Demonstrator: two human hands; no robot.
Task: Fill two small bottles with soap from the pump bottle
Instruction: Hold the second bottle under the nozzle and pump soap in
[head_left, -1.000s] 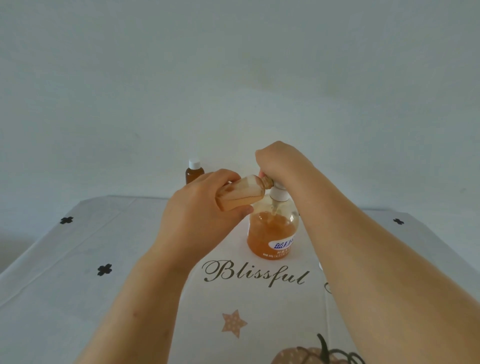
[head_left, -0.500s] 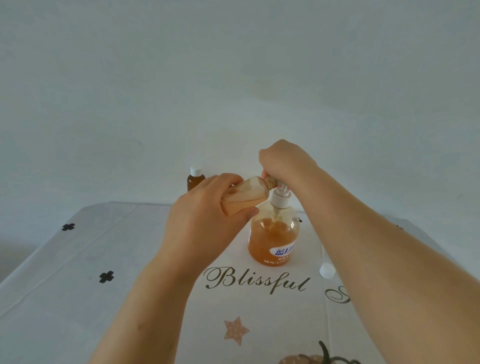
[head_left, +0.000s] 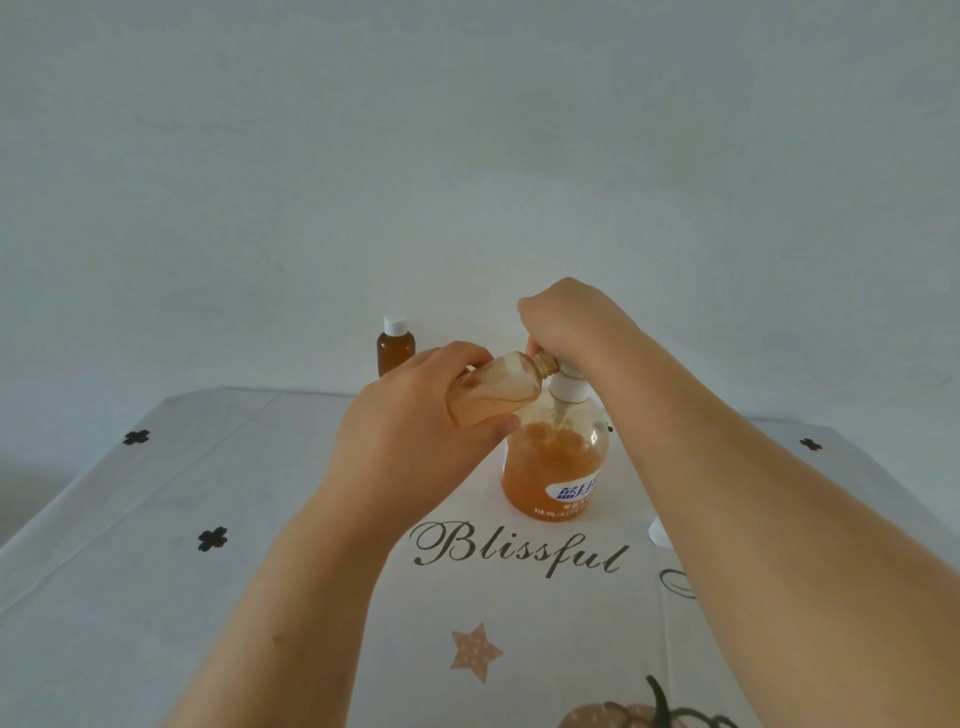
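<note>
Little has moved in the last half second: both hands stay where they were, and the right forearm now covers more of the loose white cap (head_left: 655, 531) at 4 o'clock from the pump bottle (head_left: 550, 467). The right hand (head_left: 569, 319) curls down over the pump head. The left hand (head_left: 415, 415) grips a small bottle (head_left: 493, 392), uncapped and tilted, with its mouth at the spout, 11 o'clock above the soap. A second small bottle (head_left: 396, 353), capped, stands upright at 11 o'clock near the far edge of the tablecloth (head_left: 156, 519).
</note>
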